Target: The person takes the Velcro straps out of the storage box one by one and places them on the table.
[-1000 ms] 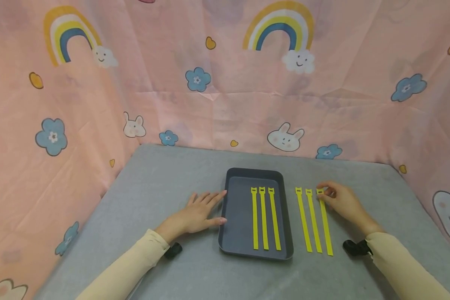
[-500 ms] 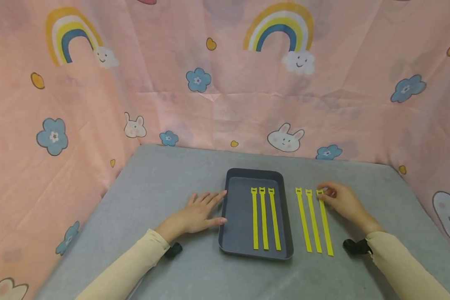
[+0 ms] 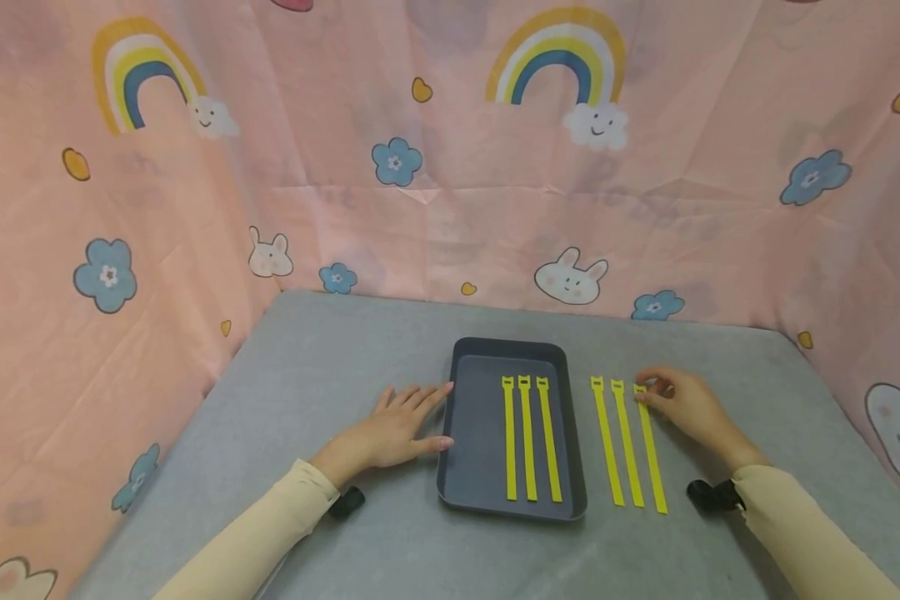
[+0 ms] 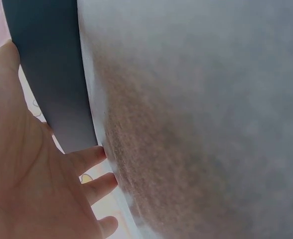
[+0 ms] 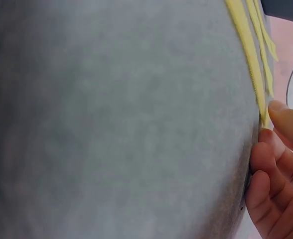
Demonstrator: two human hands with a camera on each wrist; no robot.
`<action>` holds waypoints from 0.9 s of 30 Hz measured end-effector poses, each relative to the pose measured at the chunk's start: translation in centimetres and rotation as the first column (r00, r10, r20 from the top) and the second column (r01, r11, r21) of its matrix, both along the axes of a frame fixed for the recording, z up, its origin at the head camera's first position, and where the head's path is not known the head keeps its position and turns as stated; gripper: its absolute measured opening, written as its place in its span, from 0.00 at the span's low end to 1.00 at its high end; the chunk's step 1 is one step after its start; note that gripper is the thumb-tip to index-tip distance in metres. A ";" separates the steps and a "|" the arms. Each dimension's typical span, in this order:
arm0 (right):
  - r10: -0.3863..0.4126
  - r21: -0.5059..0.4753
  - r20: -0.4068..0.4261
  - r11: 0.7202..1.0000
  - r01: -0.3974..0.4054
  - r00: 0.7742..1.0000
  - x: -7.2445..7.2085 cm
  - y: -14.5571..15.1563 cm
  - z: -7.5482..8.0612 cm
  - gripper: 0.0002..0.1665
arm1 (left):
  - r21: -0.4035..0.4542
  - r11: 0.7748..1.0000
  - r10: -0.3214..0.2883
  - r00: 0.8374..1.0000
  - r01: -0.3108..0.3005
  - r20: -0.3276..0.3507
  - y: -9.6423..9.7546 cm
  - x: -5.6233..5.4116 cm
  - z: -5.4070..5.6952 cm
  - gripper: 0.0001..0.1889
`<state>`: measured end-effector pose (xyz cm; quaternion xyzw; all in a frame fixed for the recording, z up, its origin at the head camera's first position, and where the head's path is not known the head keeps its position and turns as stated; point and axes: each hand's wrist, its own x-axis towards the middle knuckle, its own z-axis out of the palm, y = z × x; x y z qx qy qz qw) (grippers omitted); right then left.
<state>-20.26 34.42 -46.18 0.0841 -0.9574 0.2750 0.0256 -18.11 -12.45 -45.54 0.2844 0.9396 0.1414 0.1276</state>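
A dark grey tray (image 3: pixel 474 458) lies on the table with three yellow hook-and-loop cable ties (image 3: pixel 529 442) side by side in its right half. Spread fingers of my left hand (image 3: pixel 390 429) touch the tray's left side; the left wrist view shows thumb and fingertips along the tray wall (image 4: pixel 52 64). To the right of the tray, three more ties lie in a row on the table. My right hand (image 3: pixel 686 410) pinches the slotted head of the rightmost cable tie (image 3: pixel 652 458) between thumb and finger. Its strip stretches toward the near side, seen also as a yellow tie (image 5: pixel 247 45) in the right wrist view.
The grey cloth-covered table (image 3: pixel 345 350) is bordered by a pink printed curtain (image 3: pixel 450 225) at the back and sides. Black wrist devices (image 3: pixel 712 495) sit under both sleeves. The left cable tie (image 3: pixel 607 442) and middle cable tie (image 3: pixel 627 442) lie close beside the pinched one.
My right hand and the head of the rightmost cable tie have shifted very slightly toward the near side. The left hand, the tray and the other ties stay put.
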 end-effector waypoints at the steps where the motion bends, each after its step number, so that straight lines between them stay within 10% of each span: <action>1: -0.002 0.002 0.002 1.000 0.002 1.000 0.0 -0.1 0.1 0.21 | -0.005 1.000 0.000 1.000 0.000 0.001 0.0 0.0 0.1 0.45; 27: -0.021 0.031 0.082 0.999 0.018 0.996 0.2 -0.5 0.7 0.23 | -0.009 1.000 0.004 1.000 -0.004 -0.004 0.2 0.4 0.7 0.44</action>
